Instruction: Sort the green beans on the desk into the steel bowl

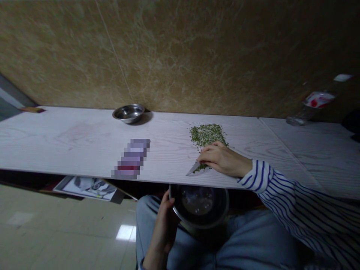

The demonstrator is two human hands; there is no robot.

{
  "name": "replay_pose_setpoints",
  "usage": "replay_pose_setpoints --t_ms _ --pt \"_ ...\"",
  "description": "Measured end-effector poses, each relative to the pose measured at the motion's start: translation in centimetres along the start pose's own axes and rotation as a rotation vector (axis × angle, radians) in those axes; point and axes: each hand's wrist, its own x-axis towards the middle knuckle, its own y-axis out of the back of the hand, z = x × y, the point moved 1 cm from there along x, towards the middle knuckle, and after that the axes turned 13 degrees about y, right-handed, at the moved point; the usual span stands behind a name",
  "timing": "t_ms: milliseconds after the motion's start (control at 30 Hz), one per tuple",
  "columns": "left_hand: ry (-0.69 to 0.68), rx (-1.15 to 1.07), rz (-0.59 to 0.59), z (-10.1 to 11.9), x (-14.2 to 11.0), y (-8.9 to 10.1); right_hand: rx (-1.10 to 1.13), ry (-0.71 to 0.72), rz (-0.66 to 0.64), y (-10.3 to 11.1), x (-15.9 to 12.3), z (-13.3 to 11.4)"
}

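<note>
Small green bits (206,134), which look like beans or chopped greens, are spread on the white table. My right hand (222,159) is closed over their near side, gripping what looks like a small knife; its pointed grey blade (193,168) lies low against the tabletop and its handle is hidden. Below the table edge, my left hand (165,213) holds the left rim of a metal bowl (206,226) over my lap. The dark inside of this bowl shows a few bright reflections; I cannot make out its contents.
A smaller steel bowl (129,113) stands by the wall. Left of the green bits lies a blurred-out phone-like object (131,159). A clear plastic bottle (311,107) is at the right. An open drawer (87,187) sits under the table (70,146).
</note>
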Motion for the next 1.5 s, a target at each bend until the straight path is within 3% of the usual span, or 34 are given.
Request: replay_pose_setpoints --t_ms 167,367,667,1100,1500 --pt "0.005 0.008 -0.038 0.2 -0.3 -0.1 -0.042 0.012 0.043 0.6 -1.0 -0.9" --pt "0.013 0.017 -0.022 0.4 -0.5 -0.3 -0.248 -0.111 0.194 -0.1 -2.6 -2.7" --pt "0.001 0.018 -0.045 0.0 0.1 0.2 -0.319 -0.149 0.167 -2.0 -2.5 -4.6" --pt "0.004 0.057 -0.018 0.6 -0.9 -0.5 -0.308 -0.150 0.182 -2.0 -2.9 -5.4" --pt "-0.025 0.056 -0.006 0.7 -1.0 0.3 -0.324 -0.145 0.201 -2.2 -2.8 -6.3"
